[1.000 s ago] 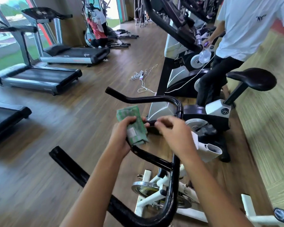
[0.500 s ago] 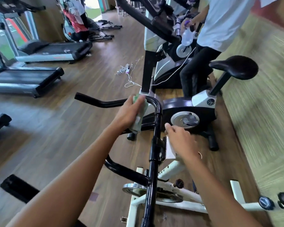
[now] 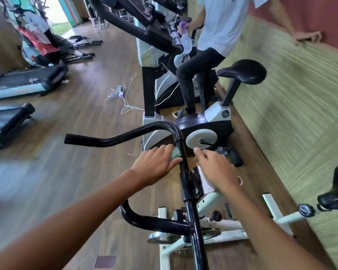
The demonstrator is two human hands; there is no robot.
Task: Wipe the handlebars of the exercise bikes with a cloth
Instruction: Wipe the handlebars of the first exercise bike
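Daylight enters from the overexposed white doorway (image 3: pixel 61 13) at 11 o'clock and leaves pale glare on the glossy brown wooden floor (image 3: pixel 98 84). The black curved metal handlebar (image 3: pixel 125 136) at centre is sharp, with thin highlights. At 9 o'clock the floor is smeared by motion blur, and the striped yellow-green carpeted surface (image 3: pixel 300 114) at 3 o'clock is streaked. Lines bend near the edges.

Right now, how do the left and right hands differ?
The left hand holds the green cloth against the black handlebar; the right hand has no cloth. The left hand lies left of the handlebar, the right hand right of it, fingers curled; whether it grips anything is unclear. Both are bare, beside the same handlebar.
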